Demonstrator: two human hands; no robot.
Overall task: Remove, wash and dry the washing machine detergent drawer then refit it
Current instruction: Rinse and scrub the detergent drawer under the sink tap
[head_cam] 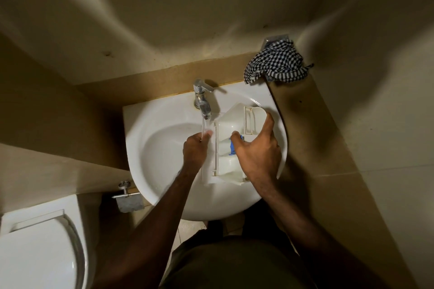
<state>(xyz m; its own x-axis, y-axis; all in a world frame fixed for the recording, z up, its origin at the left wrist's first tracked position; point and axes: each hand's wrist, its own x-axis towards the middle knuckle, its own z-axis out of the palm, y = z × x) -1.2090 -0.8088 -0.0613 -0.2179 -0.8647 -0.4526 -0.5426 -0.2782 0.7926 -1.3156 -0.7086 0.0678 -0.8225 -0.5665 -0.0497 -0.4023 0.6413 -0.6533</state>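
At the lower left stands a white toilet (40,248) with its lid closed, and just right of it a metal paper holder (128,197) is fixed to the wall beside the basin. The white washbasin (164,183) occupies the centre, with a chrome tap (202,98) mounted on its rear rim; water runs from the spout in a thin stream. The left hand (195,150) is positioned directly below the spout, fingers curled around the left edge of the detergent drawer (229,148), with the stream striking the fingertips. The white drawer lies inside the basin, right of centre, with its curved front panel pointing toward the back right of the rim and its compartments facing up. A blue insert (233,146) is seated in the middle compartment. The right hand (257,148) grips the drawer from the right side: the thumb reaches across toward the blue insert, and the fingers wrap over the right wall near the front panel. At the far right, a black-and-white checked cloth (274,62) hangs bunched on a metal wall fitting above the corner of the basin, well apart from both hands.
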